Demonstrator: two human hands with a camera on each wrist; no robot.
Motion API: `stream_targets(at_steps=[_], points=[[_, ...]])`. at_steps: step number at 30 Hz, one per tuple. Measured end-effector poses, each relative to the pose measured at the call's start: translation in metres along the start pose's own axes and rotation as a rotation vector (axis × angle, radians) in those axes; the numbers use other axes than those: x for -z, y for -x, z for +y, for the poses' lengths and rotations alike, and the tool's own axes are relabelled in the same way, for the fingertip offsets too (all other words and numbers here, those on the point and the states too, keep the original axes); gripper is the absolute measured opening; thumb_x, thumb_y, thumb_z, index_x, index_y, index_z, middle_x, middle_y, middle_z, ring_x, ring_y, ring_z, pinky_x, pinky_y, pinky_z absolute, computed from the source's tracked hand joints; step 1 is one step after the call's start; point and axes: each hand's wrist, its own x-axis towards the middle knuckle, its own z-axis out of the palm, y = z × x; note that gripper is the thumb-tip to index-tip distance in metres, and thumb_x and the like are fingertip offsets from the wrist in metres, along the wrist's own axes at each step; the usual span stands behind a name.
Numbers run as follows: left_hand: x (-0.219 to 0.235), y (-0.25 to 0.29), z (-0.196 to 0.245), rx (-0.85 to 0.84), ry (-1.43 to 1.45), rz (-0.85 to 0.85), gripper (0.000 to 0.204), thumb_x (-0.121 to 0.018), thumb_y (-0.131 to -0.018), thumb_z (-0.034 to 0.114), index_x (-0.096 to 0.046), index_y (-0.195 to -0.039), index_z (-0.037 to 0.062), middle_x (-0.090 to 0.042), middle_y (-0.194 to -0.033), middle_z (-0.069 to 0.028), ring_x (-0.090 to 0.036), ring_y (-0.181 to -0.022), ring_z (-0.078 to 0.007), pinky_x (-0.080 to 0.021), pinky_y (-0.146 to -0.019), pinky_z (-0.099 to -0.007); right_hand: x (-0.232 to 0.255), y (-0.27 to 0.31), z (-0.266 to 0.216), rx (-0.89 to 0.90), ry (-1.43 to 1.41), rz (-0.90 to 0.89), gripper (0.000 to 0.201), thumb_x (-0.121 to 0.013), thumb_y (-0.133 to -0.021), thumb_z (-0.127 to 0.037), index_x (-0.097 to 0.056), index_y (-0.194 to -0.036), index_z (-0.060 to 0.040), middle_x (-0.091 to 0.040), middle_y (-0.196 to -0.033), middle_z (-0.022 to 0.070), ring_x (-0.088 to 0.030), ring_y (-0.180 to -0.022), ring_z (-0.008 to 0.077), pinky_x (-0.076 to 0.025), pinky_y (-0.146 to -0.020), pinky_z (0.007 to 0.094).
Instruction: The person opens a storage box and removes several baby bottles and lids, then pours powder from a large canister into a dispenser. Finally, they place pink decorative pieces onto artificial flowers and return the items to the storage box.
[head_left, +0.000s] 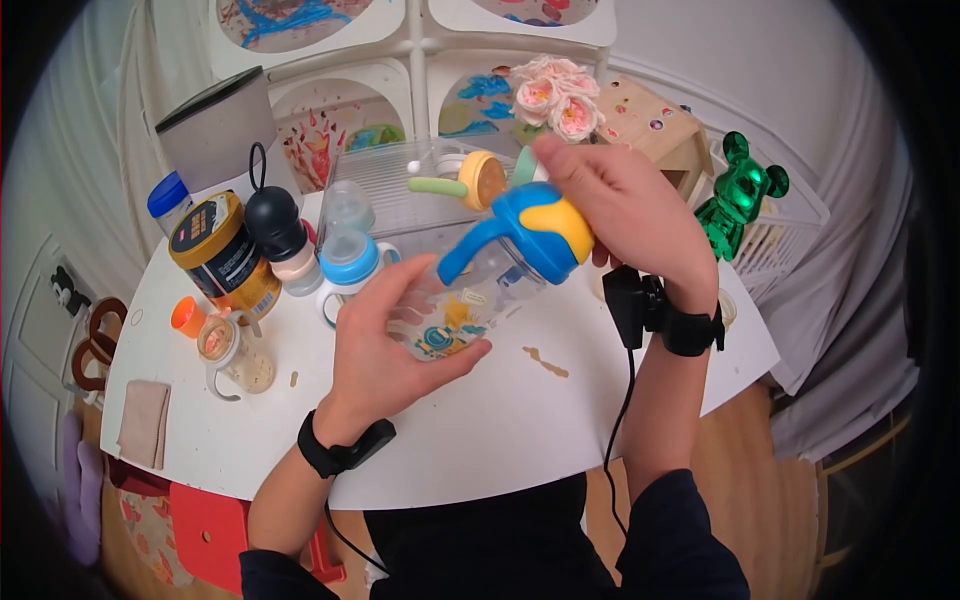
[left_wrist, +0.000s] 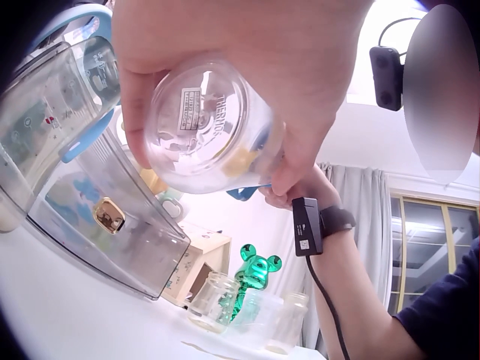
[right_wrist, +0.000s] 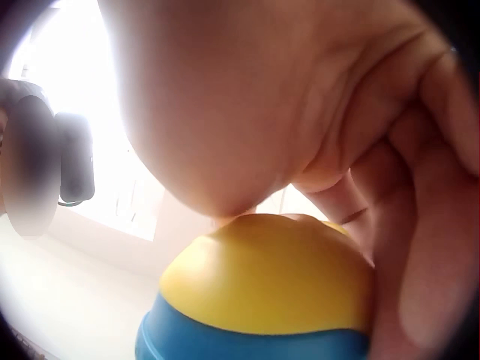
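A clear sippy cup (head_left: 455, 318) with a printed pattern is tilted above the table, its base facing the left wrist camera. My left hand (head_left: 375, 345) grips its body, fingers on one side and thumb on the other. On top sits a blue and yellow lid (head_left: 545, 232) with a blue handle (head_left: 470, 248). My right hand (head_left: 630, 205) holds this lid, its fingers curled along the far side of the yellow dome (right_wrist: 262, 277). Part of the right fingers is hidden behind the lid in the head view.
Left on the white table (head_left: 440, 450) stand a small handled bottle (head_left: 240, 360), a blue-collared bottle (head_left: 350, 258), a black-topped bottle (head_left: 275, 225) and a large tub (head_left: 225, 255). Behind are a clear rack (head_left: 375, 160) and a yellow lid (head_left: 482, 180). A green bear figure (head_left: 738, 200) stands right.
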Motion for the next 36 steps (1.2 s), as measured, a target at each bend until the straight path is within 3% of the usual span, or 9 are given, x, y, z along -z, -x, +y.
stream_targets(at_steps=[5, 7, 10, 12, 18, 23, 26, 30, 36], points=[[0.003, -0.001, 0.004, 0.041, 0.065, -0.022, 0.079, -0.104, -0.073, 0.021, -0.068, -0.140, 0.0012, -0.076, -0.120, -0.0066, -0.072, -0.108, -0.0145, -0.058, -0.097, -0.0315, -0.003, 0.004, 0.013, 0.258, 0.086, 0.200, 0.076, -0.075, -0.097, -0.071, -0.074, -0.134, -0.0049, -0.077, -0.097, 0.0160, -0.077, -0.089, 0.0229, -0.062, -0.078, 0.0325], [0.003, -0.002, 0.005, 0.071, 0.116, -0.044, 0.079, -0.104, -0.073, 0.021, -0.068, -0.140, 0.0011, -0.076, -0.120, -0.0066, -0.073, -0.108, -0.0144, -0.058, -0.097, -0.0317, -0.008, 0.002, 0.024, 0.563, -0.113, 0.124, 0.073, -0.081, -0.095, -0.065, -0.073, -0.137, -0.0053, -0.077, -0.104, 0.0173, -0.077, -0.096, 0.0251, -0.062, -0.083, 0.0349], [0.005, 0.001, 0.003, 0.104, 0.140, -0.052, 0.080, -0.103, -0.073, 0.019, -0.067, -0.142, 0.0004, -0.077, -0.120, -0.0068, -0.073, -0.109, -0.0145, -0.058, -0.099, -0.0322, -0.007, -0.002, 0.020, 0.604, -0.186, 0.017, 0.061, -0.085, -0.096, -0.051, -0.073, -0.135, -0.0052, -0.077, -0.095, 0.0110, -0.076, -0.085, 0.0220, -0.062, -0.077, 0.0355], [0.004, 0.000, 0.003, 0.077, 0.098, -0.044, 0.080, -0.103, -0.073, 0.018, -0.067, -0.143, -0.0001, -0.077, -0.120, -0.0071, -0.073, -0.109, -0.0147, -0.059, -0.099, -0.0322, -0.001, 0.010, 0.006, 0.281, -0.133, -0.024, 0.058, -0.081, -0.100, -0.054, -0.075, -0.130, -0.0045, -0.076, -0.089, 0.0079, -0.075, -0.076, 0.0189, -0.061, -0.071, 0.0339], [0.003, 0.000, 0.001, 0.037, 0.012, 0.005, 0.083, -0.103, -0.073, 0.017, -0.066, -0.144, -0.0012, -0.077, -0.122, -0.0082, -0.074, -0.109, -0.0157, -0.059, -0.100, -0.0332, -0.002, 0.006, -0.010, 0.067, -0.032, -0.012, 0.068, -0.065, -0.105, -0.069, -0.080, -0.116, -0.0039, -0.073, -0.083, 0.0057, -0.068, -0.064, 0.0111, -0.054, -0.059, 0.0271], [0.006, -0.002, 0.001, 0.074, 0.095, 0.002, 0.084, -0.104, -0.072, 0.016, -0.065, -0.144, -0.0012, -0.077, -0.127, -0.0095, -0.073, -0.111, -0.0162, -0.059, -0.102, -0.0342, -0.006, 0.004, 0.016, 0.449, -0.134, -0.004, 0.058, -0.077, -0.104, -0.045, -0.066, -0.146, -0.0071, -0.071, -0.096, 0.0037, -0.059, -0.062, 0.0052, -0.046, -0.054, 0.0210], [0.008, -0.001, -0.001, 0.073, 0.158, 0.005, 0.084, -0.104, -0.072, 0.017, -0.065, -0.144, -0.0011, -0.076, -0.132, -0.0100, -0.072, -0.114, -0.0161, -0.059, -0.102, -0.0344, -0.003, 0.005, 0.018, 0.424, -0.203, -0.028, 0.055, -0.089, -0.092, -0.047, -0.074, -0.125, -0.0063, -0.064, -0.071, 0.0026, -0.054, -0.060, 0.0083, -0.045, -0.060, 0.0263], [0.006, 0.000, -0.003, 0.031, 0.041, 0.019, 0.086, -0.104, -0.072, 0.018, -0.065, -0.146, -0.0008, -0.073, -0.137, -0.0101, -0.072, -0.117, -0.0169, -0.058, -0.103, -0.0339, -0.009, -0.003, 0.006, 0.201, 0.134, 0.156, 0.060, -0.078, -0.097, -0.065, -0.073, -0.106, -0.0055, -0.057, -0.059, 0.0030, -0.056, -0.059, 0.0154, -0.047, -0.061, 0.0329], [0.011, -0.003, 0.003, 0.042, 0.065, 0.041, 0.087, -0.104, -0.072, 0.018, -0.065, -0.148, 0.0007, -0.072, -0.135, -0.0092, -0.071, -0.120, -0.0177, -0.058, -0.103, -0.0331, -0.015, -0.013, 0.015, 0.284, 0.000, 0.353, 0.071, -0.070, -0.097, -0.075, -0.074, -0.103, -0.0043, -0.066, -0.068, 0.0081, -0.066, -0.066, 0.0211, -0.048, -0.063, 0.0364]])
